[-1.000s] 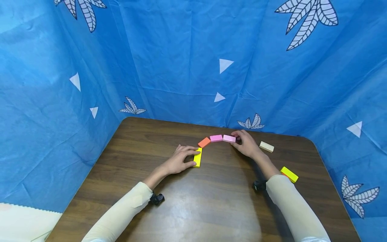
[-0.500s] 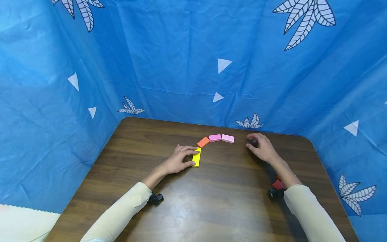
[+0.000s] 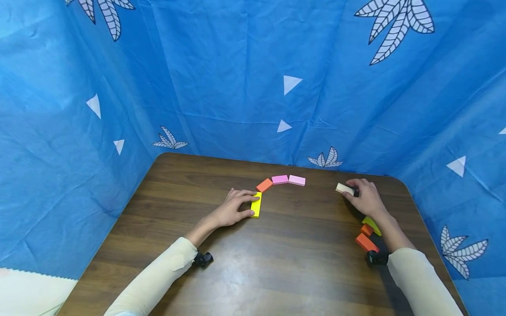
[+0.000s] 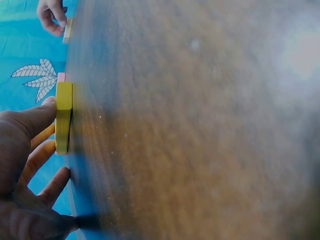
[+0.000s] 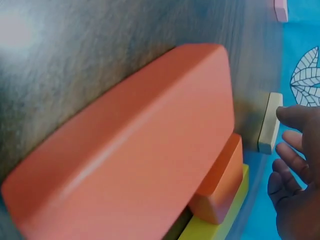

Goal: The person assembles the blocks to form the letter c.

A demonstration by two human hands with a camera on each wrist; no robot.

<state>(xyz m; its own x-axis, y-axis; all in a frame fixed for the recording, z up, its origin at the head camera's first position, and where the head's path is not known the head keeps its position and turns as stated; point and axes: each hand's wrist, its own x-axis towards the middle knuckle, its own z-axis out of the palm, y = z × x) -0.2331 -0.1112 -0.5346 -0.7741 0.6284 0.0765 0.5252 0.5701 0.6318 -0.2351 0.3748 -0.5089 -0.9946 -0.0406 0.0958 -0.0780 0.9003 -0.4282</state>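
Note:
My left hand (image 3: 234, 208) rests at a yellow block (image 3: 257, 205) lying flat on the table, thumb at its near end and fingertips at its far end. In the left wrist view, the thumb touches the yellow block (image 4: 63, 117). An orange block (image 3: 264, 185), a pink block (image 3: 280, 179) and a paler pink block (image 3: 297, 180) continue from it in a curved row. At the right, my right hand (image 3: 366, 197) grips a cream wooden block (image 3: 345, 188) at its right part. The thumb lies against the cream block (image 5: 270, 123) in the right wrist view; some fingers are partly hidden behind it.
Below my right forearm lie a red-orange block (image 3: 366, 242), a smaller-looking orange block (image 3: 366, 229) and a yellow block (image 3: 372, 224), close together. Blue printed cloth (image 3: 221, 87) hangs behind the wooden table (image 3: 276, 263) and along its sides.
My right hand has left the paler pink block and moved right to the cream block, its fingers now around it. The left hand stays at the yellow block.

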